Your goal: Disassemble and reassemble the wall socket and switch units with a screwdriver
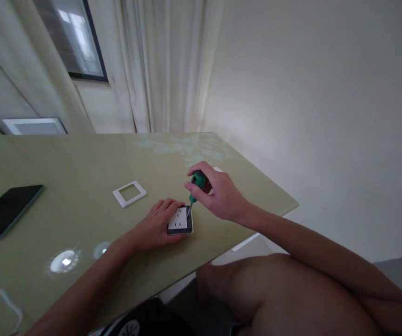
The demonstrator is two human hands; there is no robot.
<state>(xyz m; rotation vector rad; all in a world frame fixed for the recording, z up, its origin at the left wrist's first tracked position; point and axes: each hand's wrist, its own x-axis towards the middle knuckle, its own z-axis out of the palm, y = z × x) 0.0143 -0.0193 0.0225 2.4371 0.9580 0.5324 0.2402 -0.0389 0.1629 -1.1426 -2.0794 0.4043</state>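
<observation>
A wall socket with a white face and dark surround lies on the table, slots facing up. My left hand grips it from the left side, fingers along its far edge and thumb along the near one. In my right hand is a green and black screwdriver, held steeply upright. Its metal shaft reaches down to the right part of the socket's dark surround; whether the tip sits in a screw is too small to tell. A white cover frame lies flat beyond my left hand.
The glossy table has its right edge beside my right forearm. A dark tablet lies at the left, and a white cable at the near left. Something white shows partly behind my right hand. Curtains and a wall stand behind.
</observation>
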